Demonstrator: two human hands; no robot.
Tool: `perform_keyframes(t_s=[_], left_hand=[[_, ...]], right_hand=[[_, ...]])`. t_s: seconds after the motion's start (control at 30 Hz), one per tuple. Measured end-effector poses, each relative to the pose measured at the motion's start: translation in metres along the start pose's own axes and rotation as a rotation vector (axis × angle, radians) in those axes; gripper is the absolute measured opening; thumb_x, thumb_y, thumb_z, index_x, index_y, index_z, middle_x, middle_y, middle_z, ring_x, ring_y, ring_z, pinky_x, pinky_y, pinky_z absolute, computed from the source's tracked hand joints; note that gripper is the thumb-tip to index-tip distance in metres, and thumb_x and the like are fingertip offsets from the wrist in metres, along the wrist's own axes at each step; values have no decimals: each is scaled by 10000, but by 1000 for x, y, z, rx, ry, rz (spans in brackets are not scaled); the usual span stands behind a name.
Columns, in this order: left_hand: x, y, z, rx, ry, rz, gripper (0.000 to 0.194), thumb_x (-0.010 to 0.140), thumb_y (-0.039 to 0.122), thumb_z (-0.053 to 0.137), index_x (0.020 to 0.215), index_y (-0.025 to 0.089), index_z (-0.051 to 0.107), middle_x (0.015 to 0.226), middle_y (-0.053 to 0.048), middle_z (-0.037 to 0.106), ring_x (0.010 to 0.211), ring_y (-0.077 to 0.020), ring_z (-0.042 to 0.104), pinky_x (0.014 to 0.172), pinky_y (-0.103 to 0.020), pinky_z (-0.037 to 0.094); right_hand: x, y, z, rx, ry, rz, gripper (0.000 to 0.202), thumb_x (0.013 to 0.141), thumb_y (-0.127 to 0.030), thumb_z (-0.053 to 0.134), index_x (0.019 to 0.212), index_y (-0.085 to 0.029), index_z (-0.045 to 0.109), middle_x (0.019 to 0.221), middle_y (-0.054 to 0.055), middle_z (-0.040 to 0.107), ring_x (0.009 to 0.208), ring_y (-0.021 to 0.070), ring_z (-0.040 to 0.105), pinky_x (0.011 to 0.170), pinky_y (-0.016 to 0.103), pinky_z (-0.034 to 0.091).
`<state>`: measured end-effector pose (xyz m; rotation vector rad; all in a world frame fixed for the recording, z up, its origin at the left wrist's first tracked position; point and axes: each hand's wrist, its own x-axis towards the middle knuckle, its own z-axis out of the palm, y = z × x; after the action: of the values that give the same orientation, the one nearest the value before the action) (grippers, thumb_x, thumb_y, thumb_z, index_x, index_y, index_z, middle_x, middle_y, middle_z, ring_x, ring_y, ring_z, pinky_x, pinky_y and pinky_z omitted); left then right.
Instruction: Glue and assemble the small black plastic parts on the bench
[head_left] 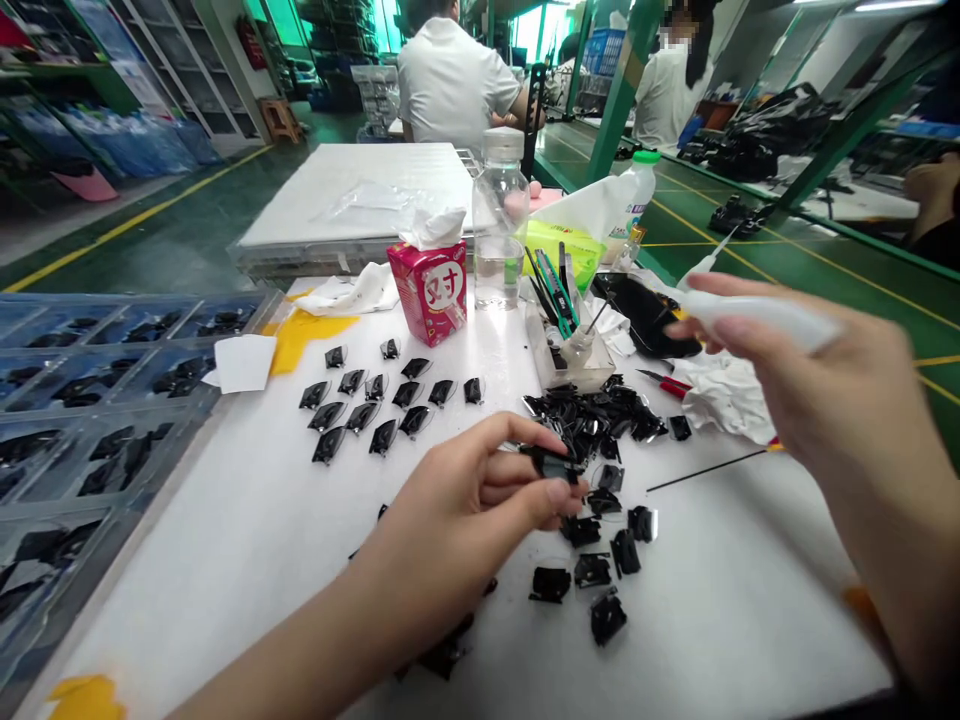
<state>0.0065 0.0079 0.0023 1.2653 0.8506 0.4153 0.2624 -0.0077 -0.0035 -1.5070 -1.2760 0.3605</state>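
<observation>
Between the thumb and fingers of my left hand [480,490] is a small black plastic part [551,462], held over the white tabletop. My right hand [817,370] is raised at the right, wrapped round a white squeeze bottle [765,312] whose thin nozzle [709,265] points up and away. Just beyond my left hand lies a heap of black parts [600,415]. Several loose black parts [592,570] are scattered to its right and nearer me. At the left, more black parts with clear edges [364,415] lie spread in rough rows. My left forearm hides some others.
A blue compartment tray [135,345] with black parts lines the left side. Toward the back stand a red tissue box [427,290], a clear bottle [501,220] and a holder [574,360] with tweezers. A thin black rod [705,470] lies at right. Co-workers [457,80] sit beyond.
</observation>
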Motion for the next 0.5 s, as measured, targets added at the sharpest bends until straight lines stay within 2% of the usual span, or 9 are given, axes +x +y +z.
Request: perform_keyframes(t_s=[0.03,0.1,0.2,0.4,0.5], left_hand=[[1,1,-3,4,27,10,152,910,266,616,1014,192,534,839,-25,755,935,-178,714,790,-255,527],[3,4,-10,6,74,29,168,913,280,621,1026,190,536,868,-28,765,971,-176,709,816,-259,534],[4,7,-16,9,110,57,191,899,293,646,1019,185,544,924,-35,775,977,-176,710,822,-267,550],[3,10,-21,-14,180,107,221,880,288,672,1031,173,559,922,-49,780,938,-192,722,821,-292,567],[4,9,-23,-34,196,143,214,880,278,673,1025,167,562,930,-58,778,926,-190,724,800,-285,572]], right_hand=[[8,9,0,-87,-89,23,348,813,-361,690,1142,-247,701,1041,60,720,911,219,631,681,321,498],[22,26,1,-110,-220,54,270,798,-362,697,1016,-208,739,1196,88,675,930,242,658,693,331,522],[31,46,11,-135,-289,37,270,786,-397,695,968,-199,721,1100,83,708,852,238,681,686,338,537],[34,60,32,-179,-261,-40,269,740,-342,726,964,-198,691,802,30,686,687,195,610,677,342,481],[34,58,28,-151,-149,-76,333,664,-304,795,955,-219,657,744,2,604,654,174,543,642,319,437]])
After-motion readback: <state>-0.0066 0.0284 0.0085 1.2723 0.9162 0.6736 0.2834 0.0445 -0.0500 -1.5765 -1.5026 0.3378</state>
